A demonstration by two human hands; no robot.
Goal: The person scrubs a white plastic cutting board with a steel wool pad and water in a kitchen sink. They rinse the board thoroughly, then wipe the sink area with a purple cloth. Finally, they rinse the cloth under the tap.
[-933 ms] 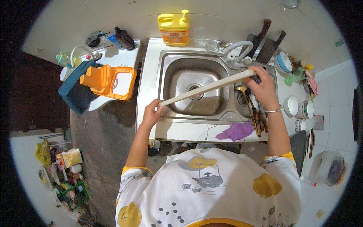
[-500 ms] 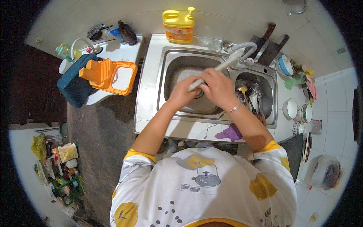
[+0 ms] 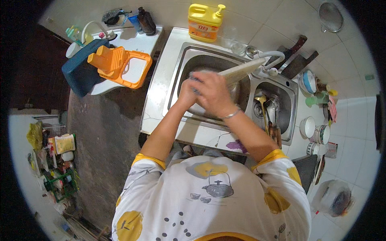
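A pale flat board [image 3: 242, 71], seen nearly edge-on, slants over the large steel sink basin [image 3: 174, 96] below the white tap [image 3: 273, 55]. At its near-left end my left hand [image 3: 186, 95] and my right hand [image 3: 216, 93] are closed together, the right laid partly over the left. Fingers are smeared by motion. Something small and dark grey-blue shows among the fingertips, too blurred to name. In the smaller basin [image 3: 290, 120] on the right lie a gold-coloured ladle [image 3: 261, 99] and other long-handled utensils.
A yellow pump bottle [image 3: 204, 23] stands behind the sink. Two cleavers [image 3: 299, 66] lean at the back right; bowls [image 3: 307, 127] line the right counter. A purple cloth [image 3: 236, 146] lies at the front edge. An orange plastic piece [image 3: 120, 66] rests on the washbasin at left.
Both hands have shifted left and closer together. The board has turned to show more of its face. The whole view has also tilted slightly.
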